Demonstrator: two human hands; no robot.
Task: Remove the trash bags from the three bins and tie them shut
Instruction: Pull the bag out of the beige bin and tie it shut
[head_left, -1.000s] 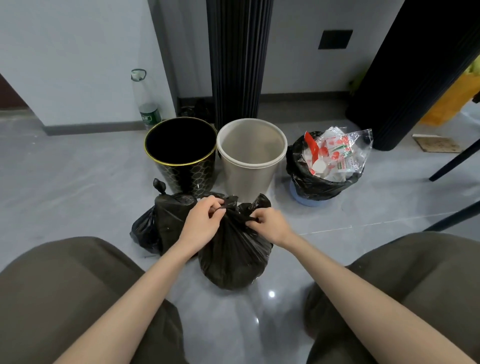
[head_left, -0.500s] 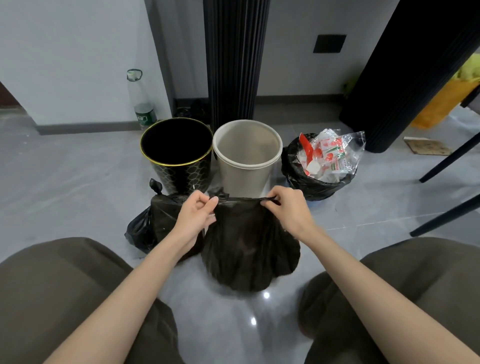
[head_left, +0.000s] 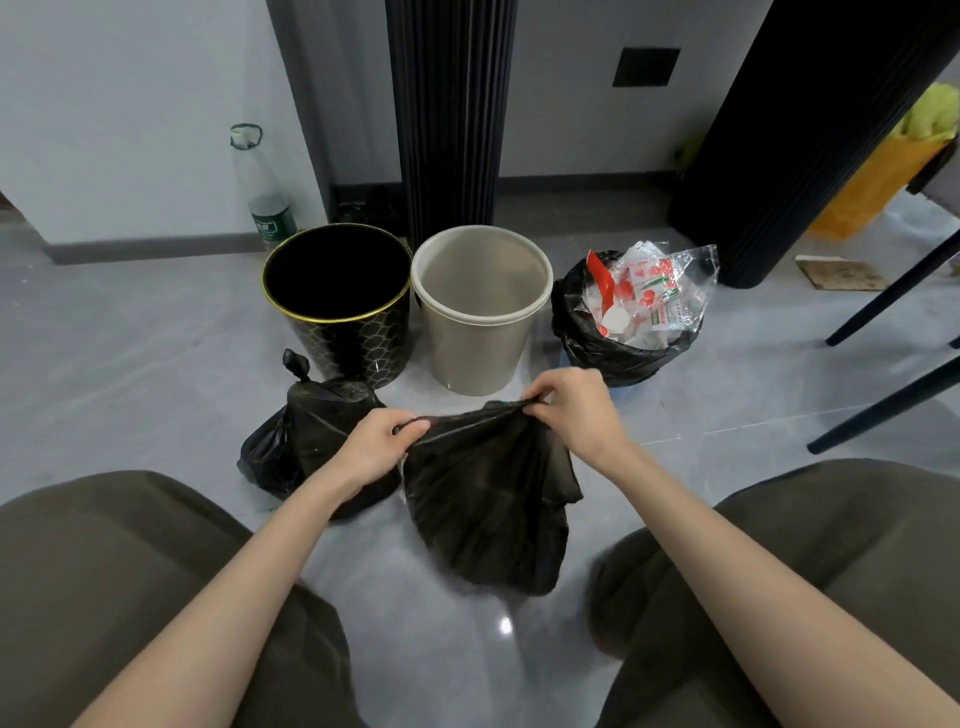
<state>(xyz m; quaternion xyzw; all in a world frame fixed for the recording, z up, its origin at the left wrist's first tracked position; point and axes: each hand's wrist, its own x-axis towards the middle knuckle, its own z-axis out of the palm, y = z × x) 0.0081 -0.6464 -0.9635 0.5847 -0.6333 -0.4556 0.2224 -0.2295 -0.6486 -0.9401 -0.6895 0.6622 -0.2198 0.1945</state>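
1. Black plastic bag (head_left: 488, 499), not yet knotted, is held in front of the bins, its mouth stretched and pinched between the left grip (head_left: 374, 447) and the right grip (head_left: 576, 410).
2. One knotted bag (head_left: 306, 431) is set beside it; the black bin (head_left: 337, 353) and the beige bin (head_left: 480, 343) are emptied.
3. The full third bag (head_left: 597, 348), at the right, remains to be lifted out and tied.

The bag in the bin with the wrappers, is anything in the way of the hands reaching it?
Nothing visible stands in the way: the wrapper-filled bag sits just past the right hand, with only floor between. But the right hand and left hand both pinch the top of the untied black bag, so they are busy.
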